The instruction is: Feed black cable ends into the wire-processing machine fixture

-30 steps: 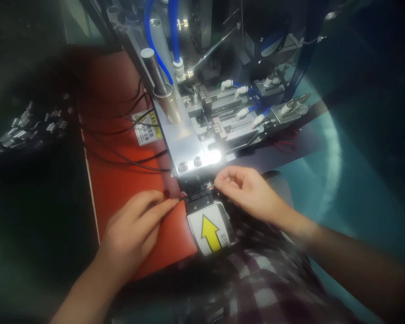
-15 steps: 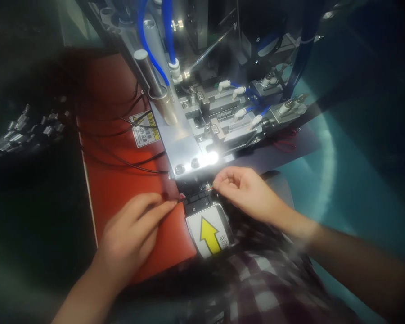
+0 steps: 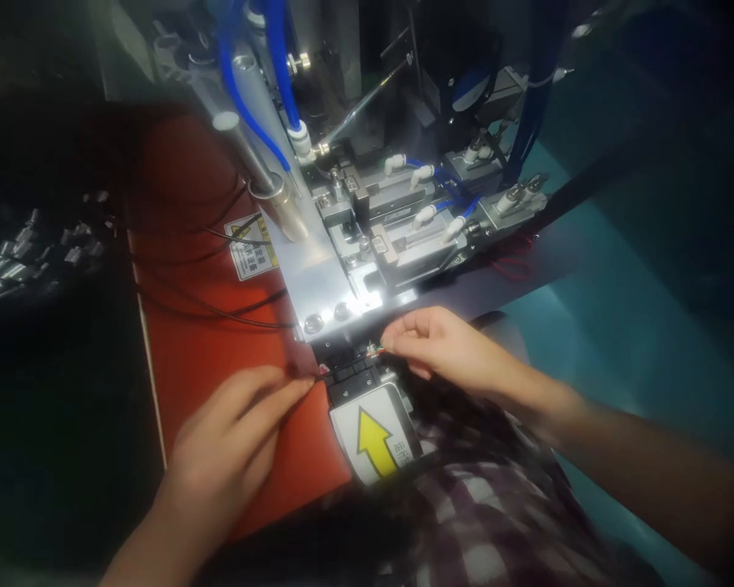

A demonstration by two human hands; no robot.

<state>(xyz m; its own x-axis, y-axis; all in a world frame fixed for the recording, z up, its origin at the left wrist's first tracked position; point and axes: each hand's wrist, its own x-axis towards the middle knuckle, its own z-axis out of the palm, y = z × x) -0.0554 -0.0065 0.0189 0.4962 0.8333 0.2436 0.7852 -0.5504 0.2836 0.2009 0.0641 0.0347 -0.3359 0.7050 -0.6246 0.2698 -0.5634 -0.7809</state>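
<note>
Between my two hands a thin dark cable (image 3: 342,369) lies across the black track (image 3: 350,390) at the front of a machine. My left hand (image 3: 229,436) pinches the cable's left end with thumb and forefinger, over the red surface. On the other side, my right hand (image 3: 449,346) pinches thin coloured wires (image 3: 380,350) in its fingertips. A small pale piece (image 3: 372,351) sits where these wires meet the track; its kind is too small to make out. Just below the track is a white cover with a yellow arrow (image 3: 373,440).
Above the hands stands the machine's metal plate (image 3: 318,285), with a steel post (image 3: 250,155), blue air hoses (image 3: 276,65) and pneumatic cylinders (image 3: 425,236). Black cables cross the red base (image 3: 177,326). Shiny small metal parts (image 3: 15,257) lie in the dark area at left.
The view has shifted slightly, so the machine appears a little lower and further left. Both hands keep their pinches, with the right fingers still close to the track.
</note>
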